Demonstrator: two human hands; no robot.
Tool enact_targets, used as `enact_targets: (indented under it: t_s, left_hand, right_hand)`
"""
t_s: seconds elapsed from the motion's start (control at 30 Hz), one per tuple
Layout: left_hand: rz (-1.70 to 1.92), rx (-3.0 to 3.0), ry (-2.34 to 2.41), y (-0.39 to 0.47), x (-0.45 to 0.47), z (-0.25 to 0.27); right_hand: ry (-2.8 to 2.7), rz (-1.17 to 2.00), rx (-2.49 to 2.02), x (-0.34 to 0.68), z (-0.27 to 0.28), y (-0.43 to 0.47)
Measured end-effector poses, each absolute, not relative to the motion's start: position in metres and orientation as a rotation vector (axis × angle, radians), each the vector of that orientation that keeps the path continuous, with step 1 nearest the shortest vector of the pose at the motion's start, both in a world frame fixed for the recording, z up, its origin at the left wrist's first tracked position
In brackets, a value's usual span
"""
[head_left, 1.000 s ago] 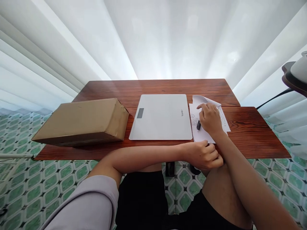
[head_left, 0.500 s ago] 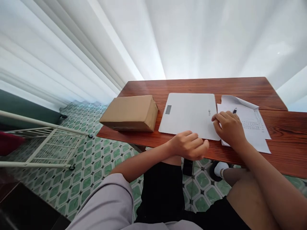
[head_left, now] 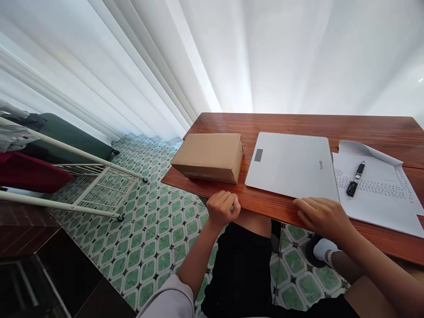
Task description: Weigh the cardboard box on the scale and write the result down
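The left grip [head_left: 223, 208] is closed in a loose fist at the bench's [head_left: 288, 122] near edge, just in front of the box [head_left: 206, 155], which lies at that end of the bench. The right grip [head_left: 320, 215] has its fingers bent at the near edge of the scale [head_left: 291, 165]; whether it holds anything, I cannot tell. The scale lies flat between the box and some papers [head_left: 380, 213], and a pen [head_left: 355, 179] rests slantwise on the papers.
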State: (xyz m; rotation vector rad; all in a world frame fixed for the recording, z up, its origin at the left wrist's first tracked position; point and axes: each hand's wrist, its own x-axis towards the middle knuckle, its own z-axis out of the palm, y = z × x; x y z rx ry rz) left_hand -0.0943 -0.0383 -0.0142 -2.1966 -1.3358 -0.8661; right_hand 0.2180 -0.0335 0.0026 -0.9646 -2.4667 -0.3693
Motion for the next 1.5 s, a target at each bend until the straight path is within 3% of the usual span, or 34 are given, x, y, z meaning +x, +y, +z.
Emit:
enact_targets:
  t_s: [0.37, 0.63, 1.0, 1.13, 1.3, 1.5]
  left_hand:
    - [-0.995, -2.221, -1.487, -0.035, -0.111, -0.019]
    - [-1.493, -2.12, -1.475, -0.034, -0.139, -0.003]
    - [-1.973, -1.633, -1.495, 0.011, -0.205, 0.032]
    - [-2.124, -1.642, -1.689, 0.024, -0.22, 0.03]
    - [-2.64, -1.541, -1.951, 0.03, -0.225, 0.013]
    - [-2.897, -1.45, -1.939, 0.029, -0.218, 0.01]
  right_hand:
    - [-2.618, -0.368, -0.67, 0.212, -0.004, -0.031]
    - [-2.465, -0.422, -0.82, 0.168, 0.025, -0.016]
    - [-2.104, 0.454, -1.099, 0.07, 0.051, 0.009]
    - [-2.099, 0.583, -1.185, 0.053, 0.052, 0.013]
    - [-2.099, 0.707, -1.238, 0.046, 0.048, 0.015]
    - [-1.967, 0.938, -1.167, 0.042, 0.043, 0.015]
